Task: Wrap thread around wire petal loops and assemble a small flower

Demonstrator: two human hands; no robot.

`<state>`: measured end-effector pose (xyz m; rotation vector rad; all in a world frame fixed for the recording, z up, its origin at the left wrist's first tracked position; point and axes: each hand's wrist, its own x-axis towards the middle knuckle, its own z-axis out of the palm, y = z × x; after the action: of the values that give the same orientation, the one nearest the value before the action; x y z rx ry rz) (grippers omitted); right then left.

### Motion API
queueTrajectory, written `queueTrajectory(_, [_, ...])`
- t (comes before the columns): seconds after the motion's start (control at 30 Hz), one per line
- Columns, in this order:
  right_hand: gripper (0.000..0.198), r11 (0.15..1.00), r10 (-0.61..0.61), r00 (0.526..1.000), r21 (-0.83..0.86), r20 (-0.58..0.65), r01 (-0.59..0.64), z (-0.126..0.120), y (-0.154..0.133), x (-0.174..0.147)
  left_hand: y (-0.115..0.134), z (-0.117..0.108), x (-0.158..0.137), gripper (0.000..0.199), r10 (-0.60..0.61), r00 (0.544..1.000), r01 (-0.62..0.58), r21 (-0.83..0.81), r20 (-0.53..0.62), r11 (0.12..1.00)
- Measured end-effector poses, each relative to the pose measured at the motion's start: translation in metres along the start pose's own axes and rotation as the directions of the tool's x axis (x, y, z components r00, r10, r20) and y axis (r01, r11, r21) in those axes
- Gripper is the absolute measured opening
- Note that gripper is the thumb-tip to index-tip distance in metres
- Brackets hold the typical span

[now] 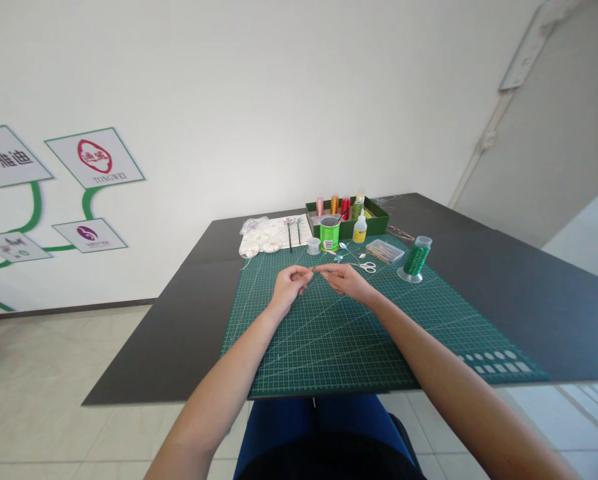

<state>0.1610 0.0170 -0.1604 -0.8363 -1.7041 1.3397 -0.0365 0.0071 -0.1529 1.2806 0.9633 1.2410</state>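
My left hand point(289, 287) is closed in a pinch above the green cutting mat point(309, 347). My right hand point(346, 280) meets it from the right, index finger stretched towards the left fingertips and the other fingers curled. Something thin and small lies between the fingertips; its kind is too small to make out. Just beyond the right hand are scissors point(369, 267) with white handles. A spool of green thread point(417, 259) stands on the right of the mat. Small leaf-like pieces point(338, 258) lie behind the hands.
At the back stand a green can point(329, 236), a glue bottle point(359, 230), a small clear jar point(313, 247) and a green box point(379, 223) with several thread spools. A clear case point(385, 251) lies to the right. White sheets point(271, 235) with dark-stemmed flowers lie at left.
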Motion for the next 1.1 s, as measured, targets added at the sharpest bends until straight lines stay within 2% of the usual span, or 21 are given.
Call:
queueTrajectory(0.27, [0.062,1.000,-0.009,1.000,-0.009,0.006,0.009,-0.0011,0.0014,0.0013,0.0001,0.0009,-0.0001,0.045,0.002,1.000,-0.002,-0.011,0.000,1.000])
queueTrajectory(0.7, [0.061,1.000,-0.005,1.000,0.011,0.002,0.005,-0.0008,0.0027,0.0014,0.0042,0.0022,-0.0027,0.049,-0.064,0.998,0.064,-0.012,-0.014,0.998])
queueTrajectory(1.1, [0.062,1.000,0.005,1.000,0.018,-0.018,-0.004,-0.0013,0.0014,0.0009,0.0017,0.0016,-0.0012,0.047,-0.021,1.000,0.020,-0.021,-0.017,1.000])
